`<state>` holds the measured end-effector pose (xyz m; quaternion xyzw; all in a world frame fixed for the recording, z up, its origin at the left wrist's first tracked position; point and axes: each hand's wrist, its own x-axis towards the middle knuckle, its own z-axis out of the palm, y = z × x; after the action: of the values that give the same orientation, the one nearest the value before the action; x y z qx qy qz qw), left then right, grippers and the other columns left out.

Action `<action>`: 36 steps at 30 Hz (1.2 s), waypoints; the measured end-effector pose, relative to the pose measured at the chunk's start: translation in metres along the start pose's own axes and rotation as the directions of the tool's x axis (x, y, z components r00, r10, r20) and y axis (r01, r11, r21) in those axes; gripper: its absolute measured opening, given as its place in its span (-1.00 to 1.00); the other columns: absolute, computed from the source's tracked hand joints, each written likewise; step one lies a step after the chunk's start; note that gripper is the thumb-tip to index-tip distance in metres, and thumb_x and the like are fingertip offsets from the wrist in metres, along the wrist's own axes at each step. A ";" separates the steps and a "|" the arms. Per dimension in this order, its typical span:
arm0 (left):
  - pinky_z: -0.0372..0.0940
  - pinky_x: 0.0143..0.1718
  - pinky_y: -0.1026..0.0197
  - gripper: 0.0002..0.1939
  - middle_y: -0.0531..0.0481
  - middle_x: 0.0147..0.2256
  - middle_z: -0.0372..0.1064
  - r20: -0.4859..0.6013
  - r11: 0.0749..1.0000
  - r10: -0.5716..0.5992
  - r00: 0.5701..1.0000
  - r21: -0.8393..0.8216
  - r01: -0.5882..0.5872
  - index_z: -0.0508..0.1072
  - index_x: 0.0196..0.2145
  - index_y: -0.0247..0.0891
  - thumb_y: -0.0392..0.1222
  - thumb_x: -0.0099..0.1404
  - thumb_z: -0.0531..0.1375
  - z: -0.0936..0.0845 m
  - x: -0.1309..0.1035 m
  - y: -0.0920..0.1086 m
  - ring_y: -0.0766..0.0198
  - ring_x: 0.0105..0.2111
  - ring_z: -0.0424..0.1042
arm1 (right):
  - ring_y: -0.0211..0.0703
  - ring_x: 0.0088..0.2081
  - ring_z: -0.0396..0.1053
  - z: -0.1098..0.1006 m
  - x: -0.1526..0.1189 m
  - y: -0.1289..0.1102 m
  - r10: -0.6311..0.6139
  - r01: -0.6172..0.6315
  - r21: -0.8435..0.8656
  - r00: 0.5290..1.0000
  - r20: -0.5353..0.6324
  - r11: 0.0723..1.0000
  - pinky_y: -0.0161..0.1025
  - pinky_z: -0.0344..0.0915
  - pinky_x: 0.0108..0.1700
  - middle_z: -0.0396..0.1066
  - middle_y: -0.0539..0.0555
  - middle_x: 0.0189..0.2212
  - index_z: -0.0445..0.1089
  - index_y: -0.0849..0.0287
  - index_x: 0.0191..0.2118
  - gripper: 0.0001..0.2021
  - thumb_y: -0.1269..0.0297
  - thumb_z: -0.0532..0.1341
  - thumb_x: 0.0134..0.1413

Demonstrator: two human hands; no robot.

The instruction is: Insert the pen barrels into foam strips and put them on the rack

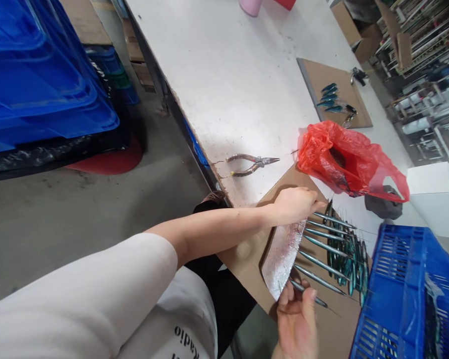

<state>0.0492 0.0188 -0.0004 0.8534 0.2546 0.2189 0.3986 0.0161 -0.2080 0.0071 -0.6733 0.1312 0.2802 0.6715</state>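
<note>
My left hand [298, 204] is closed around the upper end of a silvery foil-covered strip [284, 254]. Several slender grey-teal tapered pieces [324, 247], resembling fishing lure bodies with thin wire ends, stick out in a row from the strip's right edge. At its lower end, my right hand [297, 321] is palm up, fingers curled around the lowest tapered piece [309, 293]; the fingertips are partly hidden by the strip. Just beyond the row, a pile of similar glossy teal pieces [353, 264] lies on a brown cardboard sheet [247, 249].
Pliers [260, 163] lie on the white table [224, 89] near its edge. A red plastic bag [347, 159] sits beyond my left hand. A blue crate [396, 289] stands at right. Farther off, a board [333, 82] holds several teal pieces. Blue bins [41, 80] are stacked at left.
</note>
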 end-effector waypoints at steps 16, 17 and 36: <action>0.25 -0.18 0.19 -0.59 -0.06 -0.31 0.38 0.009 1.000 -0.001 1.000 -0.017 0.002 0.41 -0.32 -0.25 0.06 0.29 -0.09 0.001 0.000 0.000 0.20 -0.24 0.38 | -0.34 -0.58 0.21 0.002 -0.002 -0.001 -0.023 0.023 -0.036 1.000 0.000 0.999 -0.35 0.23 -0.55 0.28 -0.11 -0.62 0.32 0.10 -0.39 -0.73 0.05 0.29 -0.18; 0.25 -0.19 0.19 -0.59 -0.06 -0.32 0.38 0.004 1.000 -0.002 1.000 -0.014 0.002 0.41 -0.32 -0.25 0.07 0.29 -0.09 0.002 0.000 -0.001 0.20 -0.25 0.39 | -0.35 -0.59 0.19 0.003 -0.003 -0.001 -0.012 0.012 -0.020 1.000 -0.002 1.000 -0.36 0.21 -0.55 0.27 -0.11 -0.63 0.32 0.09 -0.39 -0.73 0.05 0.29 -0.19; 0.26 -0.31 0.20 -0.56 -0.03 -0.34 0.36 -0.029 1.000 0.019 0.999 0.020 -0.018 0.40 -0.37 -0.24 0.11 0.29 -0.11 0.006 0.000 -0.002 0.22 -0.33 0.39 | -0.34 -0.50 0.33 0.008 -0.010 0.017 -0.297 0.293 -0.077 0.953 -0.052 0.953 -0.35 0.29 -0.45 0.38 -0.07 -0.48 0.32 0.14 -0.38 -0.80 0.12 0.23 -0.07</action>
<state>0.0525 0.0167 -0.0059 0.8563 0.2545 0.2324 0.3846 -0.0034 -0.2034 -0.0011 -0.7166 0.0406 0.1597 0.6777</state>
